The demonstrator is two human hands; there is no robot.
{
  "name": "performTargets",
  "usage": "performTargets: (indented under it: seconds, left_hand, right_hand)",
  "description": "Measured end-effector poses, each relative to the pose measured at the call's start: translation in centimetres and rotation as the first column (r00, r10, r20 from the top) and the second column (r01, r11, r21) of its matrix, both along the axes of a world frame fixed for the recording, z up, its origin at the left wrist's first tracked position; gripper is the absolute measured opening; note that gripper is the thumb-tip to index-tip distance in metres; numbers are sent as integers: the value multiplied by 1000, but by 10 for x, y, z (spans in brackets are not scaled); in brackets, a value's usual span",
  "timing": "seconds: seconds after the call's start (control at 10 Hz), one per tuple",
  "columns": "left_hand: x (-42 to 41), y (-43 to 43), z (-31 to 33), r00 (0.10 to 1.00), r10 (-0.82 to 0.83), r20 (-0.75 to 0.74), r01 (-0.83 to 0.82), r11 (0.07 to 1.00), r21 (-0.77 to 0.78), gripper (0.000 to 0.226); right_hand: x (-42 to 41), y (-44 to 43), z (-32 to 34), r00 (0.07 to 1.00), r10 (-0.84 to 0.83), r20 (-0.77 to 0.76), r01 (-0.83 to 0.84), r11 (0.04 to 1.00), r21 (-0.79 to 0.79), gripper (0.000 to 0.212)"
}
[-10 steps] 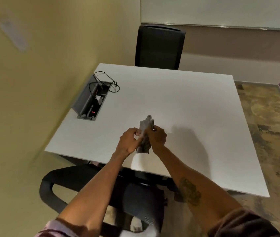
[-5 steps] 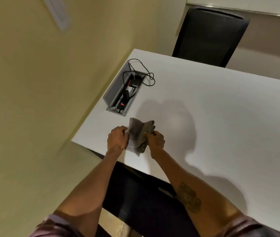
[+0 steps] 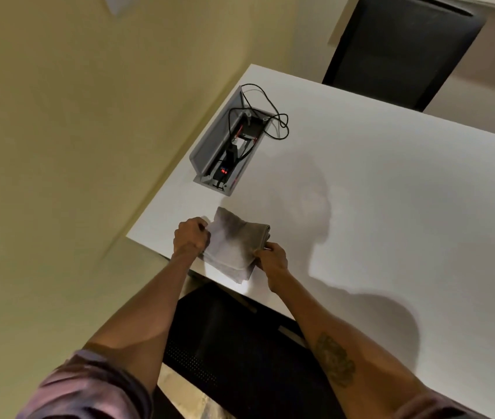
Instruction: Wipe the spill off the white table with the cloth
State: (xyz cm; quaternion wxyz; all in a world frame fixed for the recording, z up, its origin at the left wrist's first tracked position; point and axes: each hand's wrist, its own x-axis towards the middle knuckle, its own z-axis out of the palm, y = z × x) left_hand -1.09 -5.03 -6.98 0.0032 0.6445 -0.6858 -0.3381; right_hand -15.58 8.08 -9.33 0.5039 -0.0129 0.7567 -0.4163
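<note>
- A white tabletop (image 3: pixel 376 207) beside a yellow wall is seen, closer than a moment ago.
- The grey cloth (image 3: pixel 234 246) has been opened wider near the front corner.
- It is pinched by the left hand (image 3: pixel 190 237) and right hand (image 3: pixel 272 258).
- No spill is discernible; wiping is judged imminent.

cloth (image 3: pixel 234 246) on table (image 3: pixel 391 207), chair (image 3: pixel 403 46) behind

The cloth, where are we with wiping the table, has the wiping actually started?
Done: the grey cloth is folded into a pad. In hand: the left hand and right hand each grip a side of it, near the front corner of the white table. Left: the wiping itself. No spill is visible on the surface, so the target spot is unclear.
</note>
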Motion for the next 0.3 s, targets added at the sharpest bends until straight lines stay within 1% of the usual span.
performTargets:
  seconds: [0.1, 0.2, 0.3]
  left_hand:
    - [0, 2, 6, 1000, 14, 1, -14, 999, 36, 37]
    - [0, 4, 10, 1000, 7, 11, -7, 999, 37, 41]
    - [-7, 10, 24, 1000, -8, 8, 8, 1000, 12, 37]
  right_hand:
    - [-7, 11, 9, 1000, -18, 25, 18, 1000, -3, 44]
    - [-16, 18, 18, 997, -50, 55, 52, 998, -40, 34]
    - [-24, 28, 36, 968, -166, 187, 191, 974, -125, 13]
